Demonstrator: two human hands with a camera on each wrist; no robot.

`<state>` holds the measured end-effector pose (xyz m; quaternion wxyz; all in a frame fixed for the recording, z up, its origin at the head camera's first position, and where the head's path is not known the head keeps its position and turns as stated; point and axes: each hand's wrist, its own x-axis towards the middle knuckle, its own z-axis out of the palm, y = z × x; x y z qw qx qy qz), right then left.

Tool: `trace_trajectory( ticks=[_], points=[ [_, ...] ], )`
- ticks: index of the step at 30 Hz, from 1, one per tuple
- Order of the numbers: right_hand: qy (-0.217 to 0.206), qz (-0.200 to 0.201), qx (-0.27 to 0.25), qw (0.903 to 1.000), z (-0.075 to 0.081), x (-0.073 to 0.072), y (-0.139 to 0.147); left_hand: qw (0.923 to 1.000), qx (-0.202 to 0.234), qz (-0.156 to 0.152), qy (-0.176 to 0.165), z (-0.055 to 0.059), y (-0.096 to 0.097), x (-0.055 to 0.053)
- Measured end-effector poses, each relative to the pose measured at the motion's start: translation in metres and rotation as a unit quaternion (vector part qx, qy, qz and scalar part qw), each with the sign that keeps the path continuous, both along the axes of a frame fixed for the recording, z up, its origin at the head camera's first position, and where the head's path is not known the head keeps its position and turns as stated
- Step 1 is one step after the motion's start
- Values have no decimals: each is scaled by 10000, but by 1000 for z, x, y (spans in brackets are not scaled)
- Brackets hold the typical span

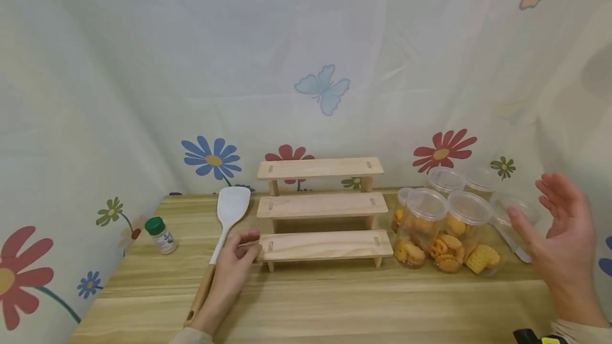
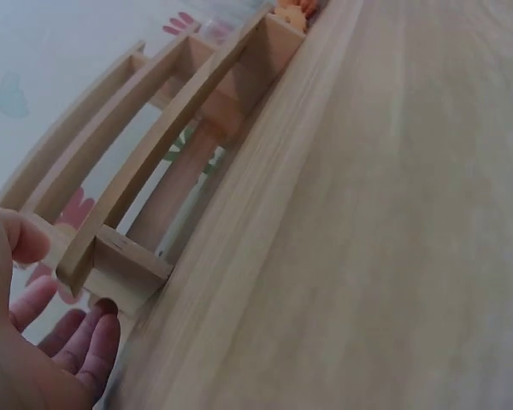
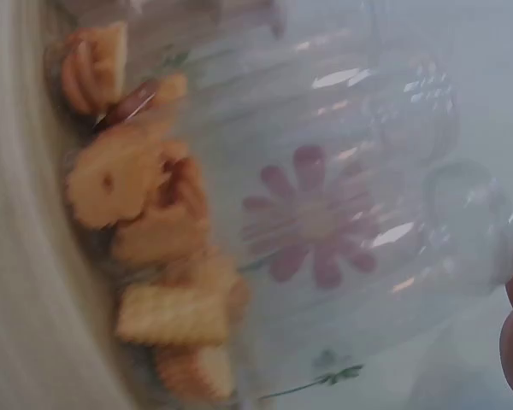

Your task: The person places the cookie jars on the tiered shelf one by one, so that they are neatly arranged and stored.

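A three-step pale wooden rack point(image 1: 325, 246) stands in the middle of the table. My left hand point(image 1: 236, 259) is at the left end of its lowest step. In the left wrist view, the thumb lies above and the fingers point(image 2: 90, 354) below that end, spread apart; whether they touch it is unclear. My right hand point(image 1: 561, 232) is raised beside several clear lidded jars point(image 1: 425, 216), fingers apart and holding nothing. Crackers point(image 3: 175, 312) lie in the bottoms of the jars, blurred in the right wrist view.
Left of the rack lies a spatula point(image 1: 232, 206) with a white blade and wooden handle, partly behind my left forearm. A green-capped seasoning bottle point(image 1: 162, 238) stands farther left. A light-coloured utensil point(image 1: 511, 240) lies behind the jars. Flower-printed cloth point(image 1: 325, 25) hangs behind the table.
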<state>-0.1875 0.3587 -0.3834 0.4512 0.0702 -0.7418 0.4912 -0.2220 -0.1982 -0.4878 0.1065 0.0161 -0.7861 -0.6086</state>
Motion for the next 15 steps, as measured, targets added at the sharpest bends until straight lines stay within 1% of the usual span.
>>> trace_trajectory(
  ticks=[2, 5, 6, 8, 9, 12, 15],
  points=[
    [-231, 3, -155, 9996, -10, -1, 7, 9999, 74, -151, 9, -3, -1, -2],
    [-560, 332, -538, 9964, -28, -2, 17, 9996, 80, -265, 79, -7, -3, -4],
    [-635, 544, -767, 9935, -35, -3, 20, 9995, 84, -287, 96, -8, -3, -4],
    [-744, 1042, -1188, 9846, -48, -2, 26, 9994, 94, -307, 126, -10, -4, -5],
    [-805, 1202, -1298, 9809, -54, -2, 30, 9993, 117, -332, 130, -11, -4, -5],
    [-1002, 1560, -1513, 9709, -70, 1, 37, 9992, 159, -363, 89, -13, -6, -6],
    [-1172, 1662, -1298, 9705, -79, 1, 42, 9992, 153, -370, 86, -13, -7, -6]
  ],
)
